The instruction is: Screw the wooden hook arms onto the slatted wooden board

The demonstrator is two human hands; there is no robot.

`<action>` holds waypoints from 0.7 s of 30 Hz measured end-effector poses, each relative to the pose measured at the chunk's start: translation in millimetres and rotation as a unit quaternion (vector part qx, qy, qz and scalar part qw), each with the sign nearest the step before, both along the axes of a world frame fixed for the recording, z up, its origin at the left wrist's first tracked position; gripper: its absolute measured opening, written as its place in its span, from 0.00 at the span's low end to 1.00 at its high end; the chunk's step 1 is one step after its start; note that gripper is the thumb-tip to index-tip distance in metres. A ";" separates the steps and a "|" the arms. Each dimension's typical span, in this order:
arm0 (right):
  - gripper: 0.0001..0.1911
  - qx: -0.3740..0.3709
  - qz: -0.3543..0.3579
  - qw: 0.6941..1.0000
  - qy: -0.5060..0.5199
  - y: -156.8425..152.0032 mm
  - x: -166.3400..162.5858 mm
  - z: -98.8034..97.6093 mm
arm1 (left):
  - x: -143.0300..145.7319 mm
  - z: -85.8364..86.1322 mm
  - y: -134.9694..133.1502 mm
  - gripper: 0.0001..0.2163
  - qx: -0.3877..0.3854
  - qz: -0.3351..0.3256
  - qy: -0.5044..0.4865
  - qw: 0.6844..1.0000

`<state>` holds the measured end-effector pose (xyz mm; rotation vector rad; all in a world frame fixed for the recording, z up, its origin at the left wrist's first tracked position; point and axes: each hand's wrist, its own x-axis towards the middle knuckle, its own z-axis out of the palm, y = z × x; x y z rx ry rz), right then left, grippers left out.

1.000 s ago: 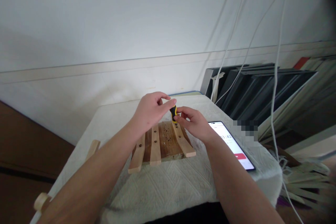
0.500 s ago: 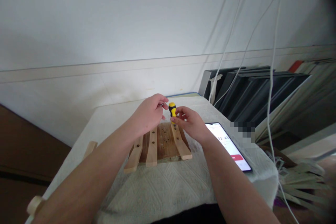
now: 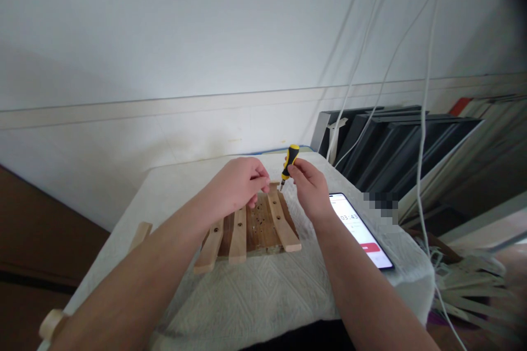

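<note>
A short yellow and black screwdriver is in my right hand, tilted, its tip pointing down beside the far end of the right wooden strip. My left hand is closed over the board, its thumb and fingertips together near that strip's far end; whatever they pinch is too small to make out. Below lies a brown wooden board with small holes in its middle. Two more pale strips, the middle strip and the left strip, rest on it, with dark round screw spots along them.
A phone showing a timer lies right of the board on the white cloth. Another wood piece lies at the left, partly behind my forearm. White cables hang at the right, before dark panels.
My right hand has lifted the screwdriver off the right strip, up and to the right, tilting it. My left hand has moved slightly down and right, its fingers closing together.
</note>
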<state>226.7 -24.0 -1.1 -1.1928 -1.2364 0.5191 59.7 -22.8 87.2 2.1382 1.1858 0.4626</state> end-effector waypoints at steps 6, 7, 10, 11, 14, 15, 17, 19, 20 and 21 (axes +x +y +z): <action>0.13 -0.004 0.004 1.000 -0.010 0.8 0.1 -1.1 | 3.0 -9.0 2.0 0.13 0.072 -0.085 0.070 0.991; 0.13 -0.002 0.003 1.000 -0.010 1.0 0.1 -1.4 | 3.4 -11.2 2.5 0.12 0.068 -0.099 0.072 0.990; 0.14 -0.001 -0.006 1.000 -0.012 2.3 0.4 -2.6 | 3.7 -18.0 3.8 0.09 -0.010 -0.140 0.086 0.986; 0.14 -0.001 -0.011 1.000 -0.011 3.0 0.6 -3.2 | 3.6 -20.0 4.2 0.09 -0.045 -0.149 0.094 0.983; 0.14 -0.002 -0.023 1.000 -0.011 4.6 0.9 -4.7 | 2.8 -25.2 6.4 0.09 -0.112 -0.166 0.116 0.973; 0.14 -0.001 -0.025 1.000 -0.011 4.9 0.9 -5.0 | 2.6 -26.8 7.5 0.10 -0.114 -0.170 0.117 0.972; 0.13 0.001 -0.022 1.000 -0.017 4.8 0.6 -5.0 | 2.7 -30.0 9.9 0.10 -0.095 -0.176 0.113 0.973; 0.13 0.001 -0.017 1.000 -0.016 4.1 0.3 -4.2 | 3.5 -33.0 12.0 0.08 -0.058 -0.191 0.117 0.973; 0.13 0.000 -0.014 1.000 -0.014 3.7 0.2 -3.6 | 4.2 -34.1 12.6 0.06 -0.041 -0.203 0.121 0.971; 0.13 0.000 -0.012 1.000 -0.012 3.3 0.1 -2.9 | 5.0 -34.8 13.1 0.05 -0.029 -0.215 0.123 0.968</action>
